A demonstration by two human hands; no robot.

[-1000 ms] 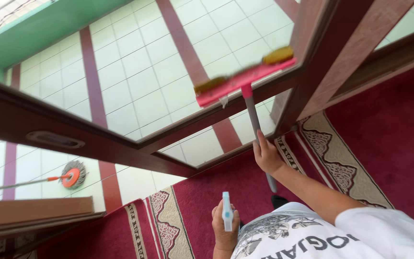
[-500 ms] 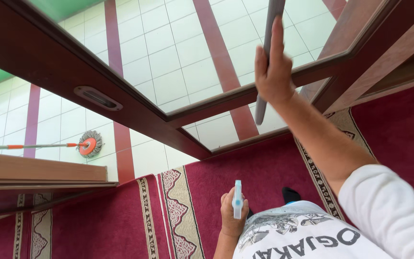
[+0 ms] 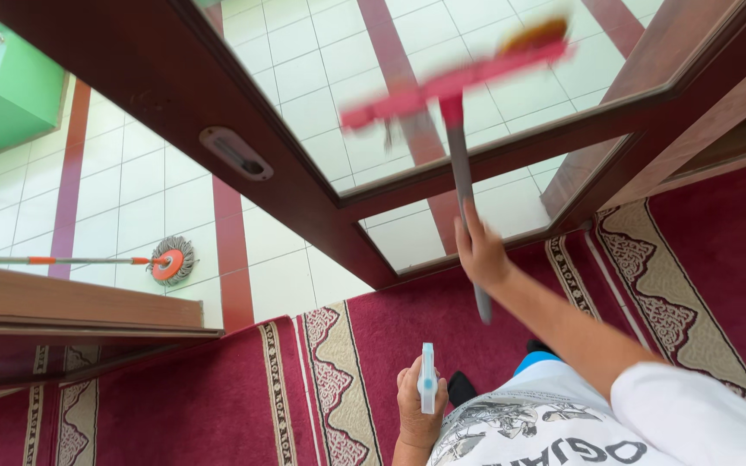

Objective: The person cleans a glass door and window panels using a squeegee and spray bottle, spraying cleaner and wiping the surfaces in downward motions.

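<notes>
My right hand (image 3: 479, 253) grips the grey handle of a red window squeegee (image 3: 451, 78), whose blurred head lies against the glass pane (image 3: 364, 95) of a brown wooden door (image 3: 179, 82). Held low by my waist, my left hand (image 3: 419, 406) is closed around a small white and blue spray bottle (image 3: 427, 378), upright. My white printed shirt fills the bottom right.
A dark red carpet (image 3: 209, 406) with beige patterned borders covers the floor under me. Beyond the door lies a white tiled floor with red stripes, where a round orange mop (image 3: 168, 261) with a long handle rests. A green wall (image 3: 10, 95) stands at the far left.
My right hand has dropped down the glass, bringing the squeegee head back into view across the upper pane. The view has swung left and down. The left hand keeps the bottle still.
</notes>
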